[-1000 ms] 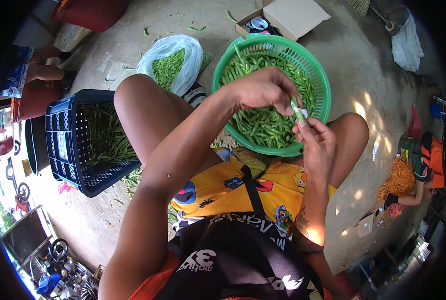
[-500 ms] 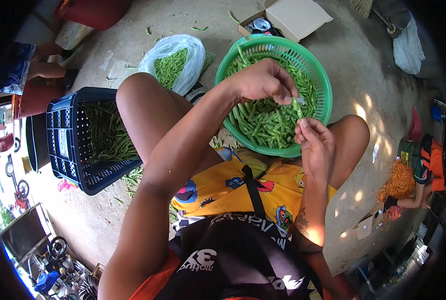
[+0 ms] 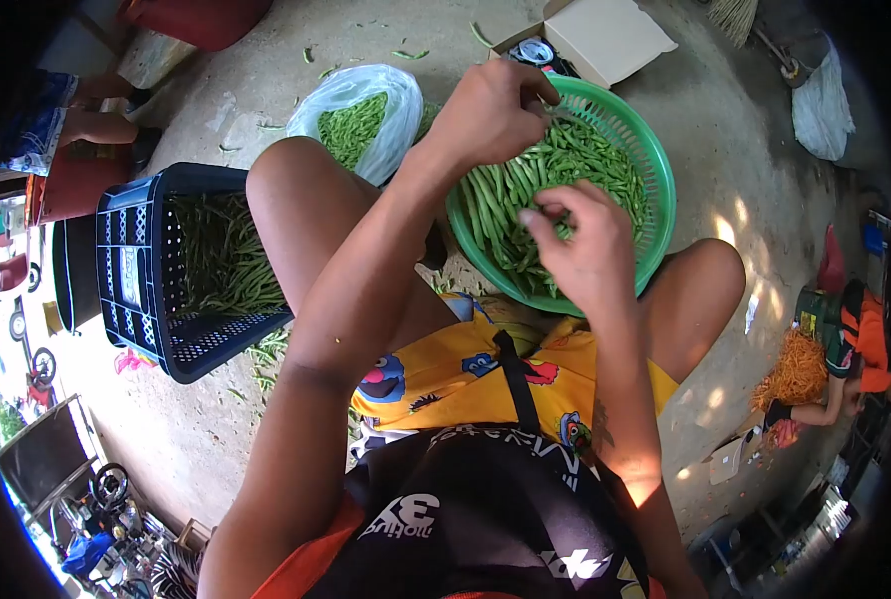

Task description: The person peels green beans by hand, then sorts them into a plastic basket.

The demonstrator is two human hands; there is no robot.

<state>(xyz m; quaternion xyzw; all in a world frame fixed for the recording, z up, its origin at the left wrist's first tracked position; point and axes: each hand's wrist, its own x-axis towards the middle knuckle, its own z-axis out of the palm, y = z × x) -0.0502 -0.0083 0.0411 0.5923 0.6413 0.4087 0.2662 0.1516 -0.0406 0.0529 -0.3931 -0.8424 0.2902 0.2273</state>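
A green plastic basket (image 3: pixel 659 165) full of green bean pods (image 3: pixel 505 200) stands before my crossed legs. My left hand (image 3: pixel 497 112) is over its upper left rim, fingers curled and pinched together; what they hold is too small to make out. Over the pods near the middle of the basket, my right hand (image 3: pixel 587 238) has its thumb and bent fingers apart, with nothing visible between them. Longer pods lie on the basket's left side and shorter pieces on its right.
A dark blue crate (image 3: pixel 131 275) with more pods lies tipped at the left. Beyond my knee is a clear plastic bag (image 3: pixel 402 110) of cut pods. An open cardboard box (image 3: pixel 610 40) touches the basket's far side. Other people (image 3: pixel 96 127) (image 3: pixel 870 329) are at both edges.
My left hand has moved up and left, away from the right hand. My right hand has shifted left over the pods, and the pod it pinched no longer shows in it.
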